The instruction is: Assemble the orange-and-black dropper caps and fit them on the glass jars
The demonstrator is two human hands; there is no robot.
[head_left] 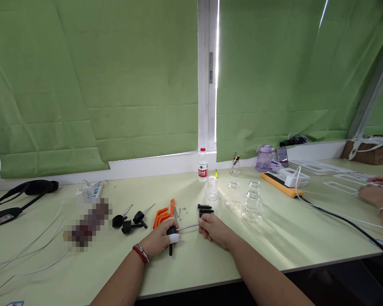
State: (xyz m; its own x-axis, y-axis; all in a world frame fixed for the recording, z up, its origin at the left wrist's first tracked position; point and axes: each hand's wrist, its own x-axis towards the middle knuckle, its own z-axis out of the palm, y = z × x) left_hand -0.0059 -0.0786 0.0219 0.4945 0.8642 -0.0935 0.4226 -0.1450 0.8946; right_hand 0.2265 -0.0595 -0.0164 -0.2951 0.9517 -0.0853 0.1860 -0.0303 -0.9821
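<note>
My left hand [163,239], with white tape on the thumb, is closed around a black plastic cap [172,230] with a black side arm pointing toward me. A thin metal rod [188,227] runs from that cap to the right. At the rod's far end, the fingers of my right hand [214,229] are pinched together; any small piece between them is hidden. Just beyond my hands lie orange handles [161,216], metal pins [180,213], tiny hardware [184,209] and black ridged parts [205,209]. More black caps with rods [139,217] rest to the left.
Upturned clear glass cups [252,204] stand right of centre, near a water bottle [203,165]. An orange-edged power strip [282,185] and cables lie farther right, beside another person's hands [376,193]. A black strap-like device [22,199] lies at left.
</note>
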